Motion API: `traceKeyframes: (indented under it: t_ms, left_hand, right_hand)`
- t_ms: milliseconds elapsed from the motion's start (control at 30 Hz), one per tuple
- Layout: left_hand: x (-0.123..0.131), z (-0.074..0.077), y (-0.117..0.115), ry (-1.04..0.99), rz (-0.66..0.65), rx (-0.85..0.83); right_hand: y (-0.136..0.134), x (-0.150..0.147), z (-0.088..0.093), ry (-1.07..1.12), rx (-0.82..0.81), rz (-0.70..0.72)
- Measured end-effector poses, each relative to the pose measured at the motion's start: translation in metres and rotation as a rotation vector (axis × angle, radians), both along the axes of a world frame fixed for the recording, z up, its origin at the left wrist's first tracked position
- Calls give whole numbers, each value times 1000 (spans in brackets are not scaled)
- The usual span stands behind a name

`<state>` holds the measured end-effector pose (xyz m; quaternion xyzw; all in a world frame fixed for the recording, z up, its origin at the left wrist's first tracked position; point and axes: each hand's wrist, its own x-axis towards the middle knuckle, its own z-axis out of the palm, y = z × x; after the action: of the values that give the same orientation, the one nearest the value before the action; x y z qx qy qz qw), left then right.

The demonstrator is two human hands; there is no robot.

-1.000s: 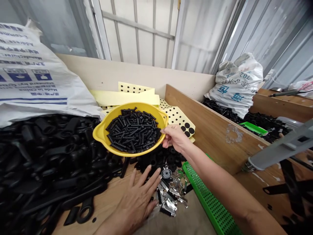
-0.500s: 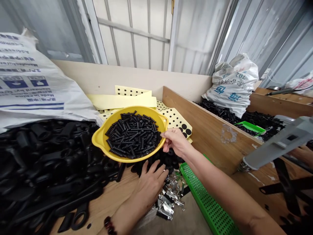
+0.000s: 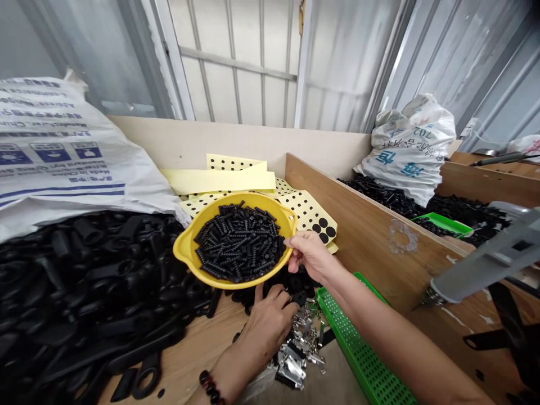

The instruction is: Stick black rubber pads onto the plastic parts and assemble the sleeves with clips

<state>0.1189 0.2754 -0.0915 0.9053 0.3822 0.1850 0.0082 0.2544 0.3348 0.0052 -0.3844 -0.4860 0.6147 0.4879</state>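
Wooden bench (image 3: pixel 198 349) piled with black parts (image 3: pixel 93 281) under ribbed metal walls (image 3: pixel 434 56).

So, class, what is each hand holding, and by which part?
The right hand grips the yellow plastic bowl by its rim. The left hand is down among small black parts; whether it holds anything cannot be told.

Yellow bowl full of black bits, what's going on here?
A person's right hand grips the rim of a yellow bowl full of black ribbed parts. Their left hand reaches under it to black pieces, just above a heap of metal clips, beside a green tray.
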Motion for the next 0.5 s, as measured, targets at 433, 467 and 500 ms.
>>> traceKeyframes:
  t_ms: [433,467,500]
  left_hand:
    - [-96,-10,-10,-119,236,-80]
    - [-102,-11,-9,-152,257,-109]
    - [-107,-11,-9,-181,272,-126]
  right_hand:
    - [-12,16,-16,-166,-27,-14]
    - [-13,18,-20,-178,-25,-13]
    - [-14,19,-23,-189,-22,-11]
